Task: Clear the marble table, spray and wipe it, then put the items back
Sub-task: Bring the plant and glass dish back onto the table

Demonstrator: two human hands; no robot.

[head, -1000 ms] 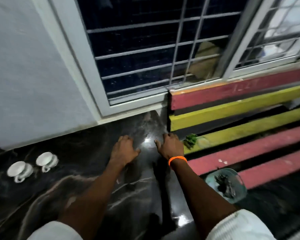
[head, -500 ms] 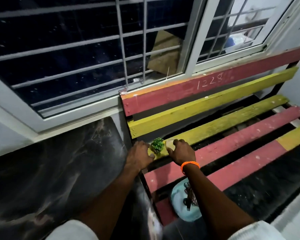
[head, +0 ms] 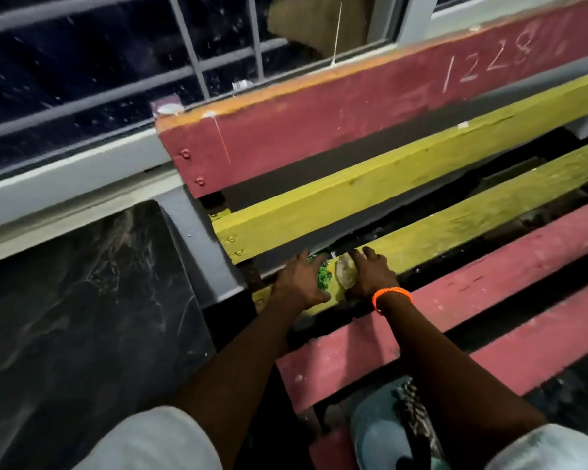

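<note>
Both hands work at the near end of the yellow-painted wooden bench slat (head: 421,239), beside the black veined marble table (head: 82,317).

Left hand (head: 297,281): fingers spread and curved over a small green leafy plant ornament (head: 323,278), which shows just right of the palm. Whether the fingers actually close on it I cannot tell; motion blur and the hand itself hide the contact.

Right hand (head: 367,274), orange beaded bracelet (head: 391,296) at the wrist: fingers curled round a small rounded clear glass holder (head: 346,274), thumb side toward the plant. Holder and plant sit touching or just apart, both on the slat between the two hands.

Risks:
- The slat is narrow, with open gaps on its far and near sides. A piece nudged sideways from the grip could tip into a gap.
- Glass is smooth; a loose pinch could slip on the lift.
- If plant and holder are one piece, uneven lifting by two hands could separate them.

Containers:
- Glass holder: contents unclear; looks pale and possibly empty.
- Light blue round dish (head: 381,435), below the right forearm, nearer the body than the grip: holds a dark striped bundle (head: 414,415) of uncertain kind.
</note>
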